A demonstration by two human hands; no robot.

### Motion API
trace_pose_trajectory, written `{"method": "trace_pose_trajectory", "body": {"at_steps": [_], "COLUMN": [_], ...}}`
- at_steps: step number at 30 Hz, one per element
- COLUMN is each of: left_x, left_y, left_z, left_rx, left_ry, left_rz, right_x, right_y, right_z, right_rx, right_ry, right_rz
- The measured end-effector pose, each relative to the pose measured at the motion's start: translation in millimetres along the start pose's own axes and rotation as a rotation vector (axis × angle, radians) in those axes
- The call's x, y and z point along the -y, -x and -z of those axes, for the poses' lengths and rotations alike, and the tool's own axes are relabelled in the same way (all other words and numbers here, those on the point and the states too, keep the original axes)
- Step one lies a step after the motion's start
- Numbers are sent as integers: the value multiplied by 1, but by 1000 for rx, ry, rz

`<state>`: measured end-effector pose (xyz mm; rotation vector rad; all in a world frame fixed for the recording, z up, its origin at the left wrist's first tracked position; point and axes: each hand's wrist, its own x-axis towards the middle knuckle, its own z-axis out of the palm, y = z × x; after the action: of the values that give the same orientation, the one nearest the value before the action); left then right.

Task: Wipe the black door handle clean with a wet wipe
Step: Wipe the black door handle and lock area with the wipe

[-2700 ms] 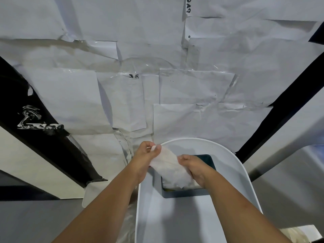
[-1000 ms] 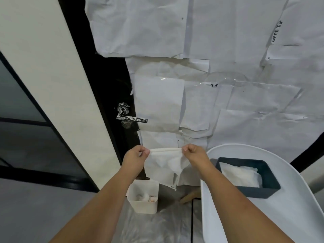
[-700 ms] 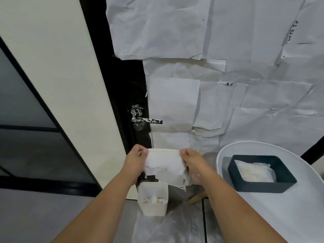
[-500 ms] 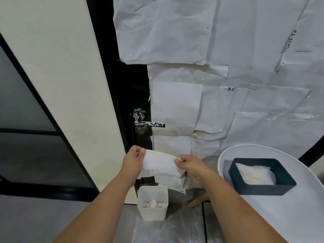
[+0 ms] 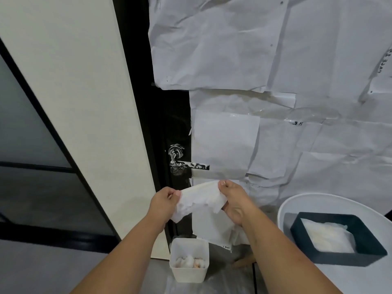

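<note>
The left hand point(image 5: 163, 203) and right hand point(image 5: 233, 200) are each pinching an end of the wet wipe point(image 5: 199, 199), just below the seemingly smeared black door handle point(image 5: 188, 164).

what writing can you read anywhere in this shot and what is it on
"H.S" or similar, handwritten and seemingly upside down, on a paper sheet taped to the door: reading unsure.
Dark handwriting running vertically on the paper at the right edge: too blurred to read.
Small mark at the bottom corner of the low hanging paper: too small to read.
No print visible on the wet wipe, dark tray or white bin.
</note>
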<state>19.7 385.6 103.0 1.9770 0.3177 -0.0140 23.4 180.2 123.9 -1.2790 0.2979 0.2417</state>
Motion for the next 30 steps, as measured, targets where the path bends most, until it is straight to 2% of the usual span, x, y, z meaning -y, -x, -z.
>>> {"method": "trace_pose_trajectory", "body": {"at_steps": [3, 6, 9, 11, 14, 20, 25, 28, 30], "left_x": [-6, -16, -18, -17, -22, -48, -66, -72, -75], "left_y": [-17, -26, -38, -46, -56, -72, -85, -92, -96], "left_z": [-6, -12, -12, -8, 0, 24, 40, 45, 47], "left_rx": [46, 94, 14, -108, -279, -503, -562, -563, -563], "left_ry": [5, 146, 173, 69, -61, -50, -69, -113, -128], "left_rz": [17, 107, 98, 13, -77, -110, -186, -260, -296], "right_x": [13, 29, 49, 59, 60, 62, 65, 43, 27], "right_y": [-15, -27, -34, -37, -46, -54, -55, -63, -66], "right_z": [2, 6, 11, 12, 6, -15, -35, -40, -39], "right_rx": [22, -5, -66, -76, -85, -169, -153, -107, -133], "right_ry": [-31, -71, -164, -132, 118, 436, 932, 1382, 1549], "right_rz": [20, 48, 56, 64, 147, 385, 543, 723, 796]}}
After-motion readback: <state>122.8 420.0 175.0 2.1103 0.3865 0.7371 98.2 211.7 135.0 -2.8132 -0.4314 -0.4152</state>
